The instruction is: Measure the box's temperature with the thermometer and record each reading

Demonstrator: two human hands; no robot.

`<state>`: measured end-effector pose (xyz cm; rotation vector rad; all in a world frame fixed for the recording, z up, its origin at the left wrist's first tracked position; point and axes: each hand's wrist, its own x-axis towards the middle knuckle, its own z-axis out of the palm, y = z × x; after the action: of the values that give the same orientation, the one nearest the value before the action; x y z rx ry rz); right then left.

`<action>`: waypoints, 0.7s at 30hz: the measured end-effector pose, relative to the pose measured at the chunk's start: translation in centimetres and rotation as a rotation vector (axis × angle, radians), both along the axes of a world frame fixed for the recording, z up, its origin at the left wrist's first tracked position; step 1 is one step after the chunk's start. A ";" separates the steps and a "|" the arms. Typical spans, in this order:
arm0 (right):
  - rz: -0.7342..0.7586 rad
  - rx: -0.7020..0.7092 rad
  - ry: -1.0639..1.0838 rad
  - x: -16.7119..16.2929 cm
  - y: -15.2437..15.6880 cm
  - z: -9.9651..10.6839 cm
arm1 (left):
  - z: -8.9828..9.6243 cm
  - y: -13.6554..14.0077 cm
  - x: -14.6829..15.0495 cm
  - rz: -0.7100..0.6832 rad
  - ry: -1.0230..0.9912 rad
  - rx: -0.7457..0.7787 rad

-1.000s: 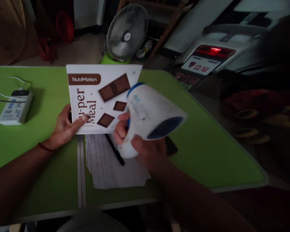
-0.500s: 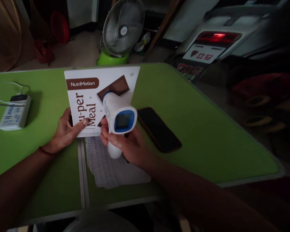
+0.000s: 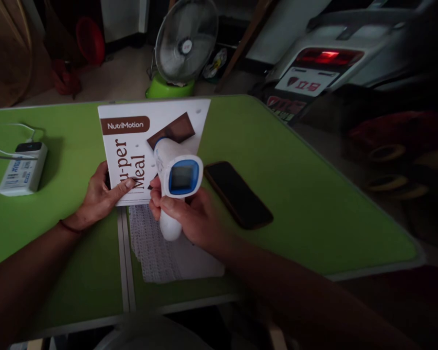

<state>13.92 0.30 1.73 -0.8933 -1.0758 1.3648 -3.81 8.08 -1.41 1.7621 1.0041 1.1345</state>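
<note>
My left hand (image 3: pixel 104 192) grips the lower left edge of a white box (image 3: pixel 126 114) printed "NutriMotion", its thumb on the front face and its fingers behind. In my right hand (image 3: pixel 190 214) is a white infrared thermometer (image 3: pixel 171 150) with a blue-rimmed screen, held by its handle; its front end points at the brown picture on the box. I cannot tell whether it touches the box. Beneath the hands lie printed sheets of paper (image 3: pixel 156 253), partly covered by the right hand and the thermometer.
The green folding table (image 3: pixel 314 218) has a seam down its left part. A black phone (image 3: pixel 239 194) lies right of my right hand. At the left sits a white power bank (image 3: pixel 24 170) with cables. Beyond the table stand a fan (image 3: pixel 186 46) and a scooter (image 3: pixel 324 63).
The thermometer and my right hand have shifted slightly left, and the thermometer's screen sits a little more squarely to me. My left hand and the box have hardly moved.
</note>
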 end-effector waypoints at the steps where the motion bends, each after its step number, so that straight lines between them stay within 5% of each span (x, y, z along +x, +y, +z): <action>1: 0.008 0.000 -0.005 0.0 0.0 0.1 | -0.1 0.0 0.0 -0.003 -0.006 -0.001; 21: -0.066 0.032 -0.120 -0.2 0.0 0.4 | 0.2 -0.1 0.1 -0.027 -0.030 -0.021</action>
<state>13.74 0.27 2.11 -0.9886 -1.1461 1.2490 -3.66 8.02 -1.19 1.7316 0.9686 1.1267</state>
